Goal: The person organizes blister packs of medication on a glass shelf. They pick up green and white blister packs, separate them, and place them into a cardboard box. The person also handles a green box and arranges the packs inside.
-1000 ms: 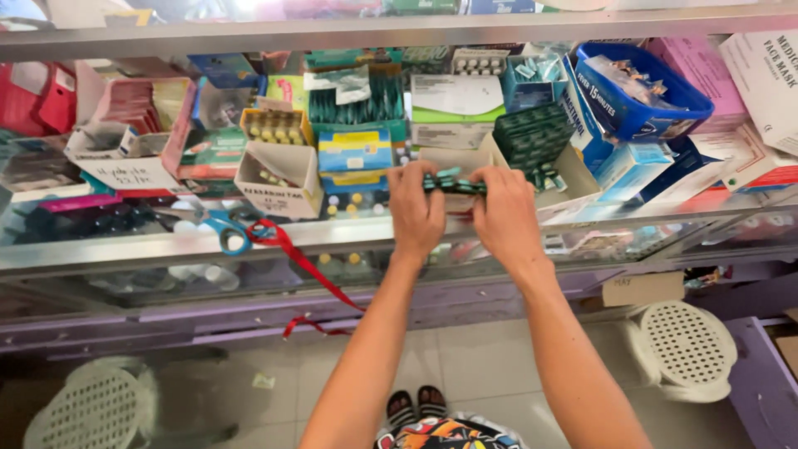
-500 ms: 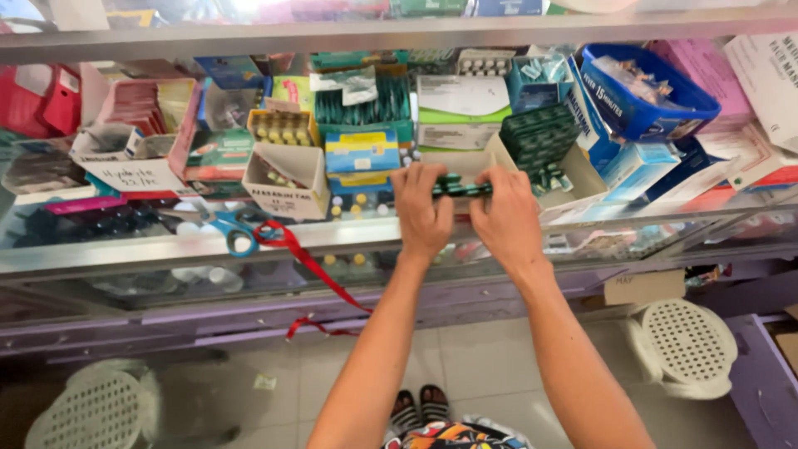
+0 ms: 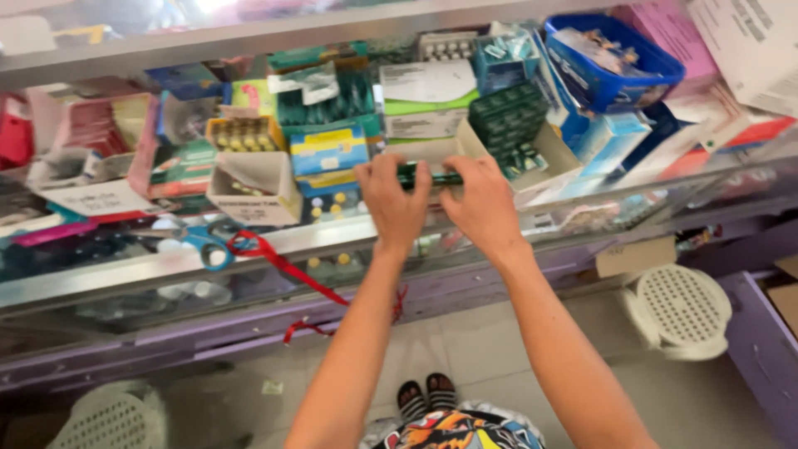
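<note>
Hands close together: left hand (image 3: 396,204) and right hand (image 3: 482,204) pinching one dark green strip (image 3: 431,177) between them, above front edge of glass counter (image 3: 125,270). Open white carton (image 3: 532,162) just behind; blue scissors (image 3: 199,241) leftward.

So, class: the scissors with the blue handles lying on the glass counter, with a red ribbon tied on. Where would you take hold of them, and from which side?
Grip the scissors by the blue handle loops, coming from above on the near, right-hand side. They lie flat on the glass counter, and the loops seem to point toward the red ribbon, so the blades probably face away, left. Both hands are busy elsewhere.
</note>
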